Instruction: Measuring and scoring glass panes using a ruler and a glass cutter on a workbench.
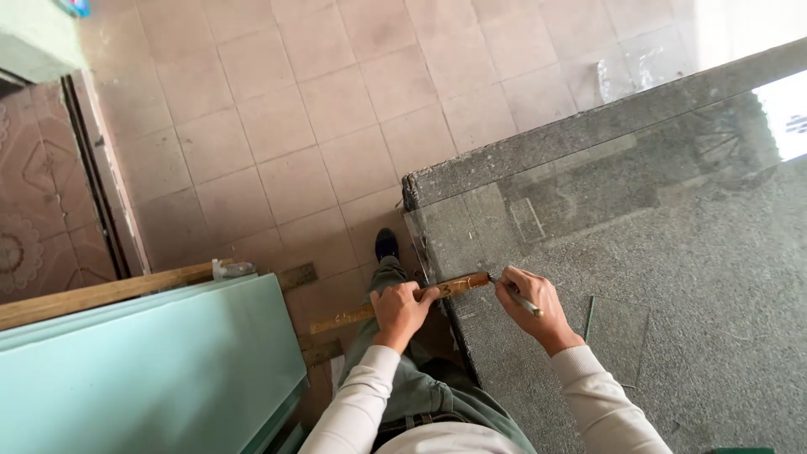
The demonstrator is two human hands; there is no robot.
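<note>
My left hand [402,309] grips a long wooden straightedge [458,285] that reaches from beside my leg onto the corner of a glass sheet [639,210]. My right hand [531,304] holds a thin pen-like cutting tool [523,300], its tip touching the end of the straightedge on the glass. The glass lies flat on a grey carpeted table [546,139] and reflects a bright window. My own leg and a dark shoe [386,244] show below the hands.
Pale green glass sheets [151,370] lean at the lower left, with a wooden bar [101,294] above them. A small glass offcut [616,336] lies on the table by my right wrist. Beige floor tiles [294,109] fill the top; a doorway with patterned tiles [34,193] is far left.
</note>
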